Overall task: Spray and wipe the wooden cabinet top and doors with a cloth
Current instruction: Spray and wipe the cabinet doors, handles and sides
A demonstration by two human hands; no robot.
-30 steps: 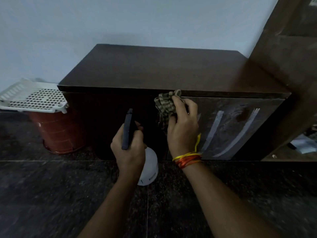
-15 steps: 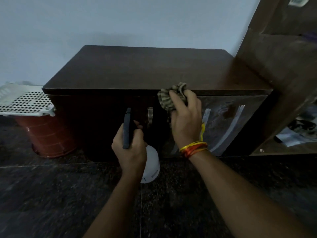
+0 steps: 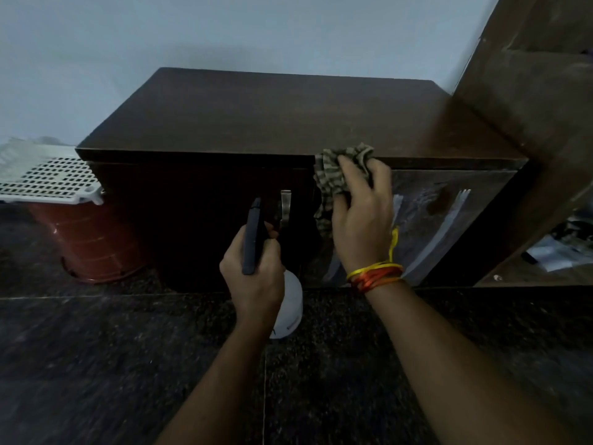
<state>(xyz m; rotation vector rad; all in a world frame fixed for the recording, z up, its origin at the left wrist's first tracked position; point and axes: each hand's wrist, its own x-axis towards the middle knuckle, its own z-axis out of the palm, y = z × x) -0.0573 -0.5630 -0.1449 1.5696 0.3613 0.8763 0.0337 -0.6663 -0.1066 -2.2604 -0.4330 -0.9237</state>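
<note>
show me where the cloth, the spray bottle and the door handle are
cloth (image 3: 330,179), head view, striped folds left of the fingers
spray bottle (image 3: 290,303), head view, white body below the hand
door handle (image 3: 285,203), head view, metal upper part

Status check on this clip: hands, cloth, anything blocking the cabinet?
Right hand presses cloth on the cabinet front's top edge. Left hand grips spray bottle. Top bare, nothing blocking.

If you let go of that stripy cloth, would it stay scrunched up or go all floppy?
Probably floppy. The striped green-and-beige cloth is bunched in the right hand, and a loose end dangles limply below the fingers. It looks thin and light, so it would likely slide down the dark wooden cabinet front.
</note>
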